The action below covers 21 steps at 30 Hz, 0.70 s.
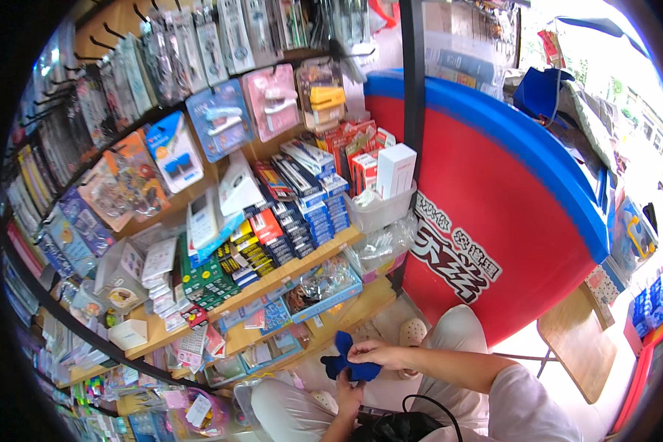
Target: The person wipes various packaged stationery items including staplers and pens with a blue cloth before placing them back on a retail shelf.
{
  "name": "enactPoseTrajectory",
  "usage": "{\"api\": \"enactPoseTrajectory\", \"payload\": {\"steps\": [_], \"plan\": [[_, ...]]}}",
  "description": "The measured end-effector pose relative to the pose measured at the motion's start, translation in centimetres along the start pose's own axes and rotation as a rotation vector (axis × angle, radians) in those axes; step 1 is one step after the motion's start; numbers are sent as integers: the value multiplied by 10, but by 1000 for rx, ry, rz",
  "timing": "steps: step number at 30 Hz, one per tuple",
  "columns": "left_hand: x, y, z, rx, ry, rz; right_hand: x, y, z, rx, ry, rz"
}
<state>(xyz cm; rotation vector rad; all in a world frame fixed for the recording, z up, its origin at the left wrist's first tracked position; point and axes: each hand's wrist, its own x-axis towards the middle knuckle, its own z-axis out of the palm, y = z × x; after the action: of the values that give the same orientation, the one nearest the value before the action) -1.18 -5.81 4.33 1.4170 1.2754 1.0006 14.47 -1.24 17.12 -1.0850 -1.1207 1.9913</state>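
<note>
Between my knees, a dark blue cloth (342, 345) is held up in both hands. My right hand (378, 353) pinches it from the right side, fingers closed on a fold. From below, my left hand (349, 392) grips its lower edge. Part of the cloth hangs over my fingers, so some fingertips are hidden. A black bag or pouch (398, 428) with a black cable lies in my lap, just under the hands.
Wooden shelves (287, 268) with stacked small boxes and hanging blister packs stand ahead and left. A clear plastic bin (381, 212) sits at the shelf end. A large red and blue panel (508, 204) rises at right, near a wooden board (577, 348).
</note>
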Motion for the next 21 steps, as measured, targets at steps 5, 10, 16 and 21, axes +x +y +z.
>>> {"api": "enactPoseTrajectory", "payload": {"steps": [5, 10, 16, 21], "plan": [[-2, 34, -15, 146, 49, 22, -30, -49, 20, 215, -97, -130], [-13, 56, -24, -239, -110, -119, -24, -31, -25, 673, -73, -362], [-28, 90, -18, -458, -126, -279, -24, 57, -10, 251, 32, 147], [-16, 108, -25, -530, -196, -277, -35, 40, -18, 257, 112, 9]]}}
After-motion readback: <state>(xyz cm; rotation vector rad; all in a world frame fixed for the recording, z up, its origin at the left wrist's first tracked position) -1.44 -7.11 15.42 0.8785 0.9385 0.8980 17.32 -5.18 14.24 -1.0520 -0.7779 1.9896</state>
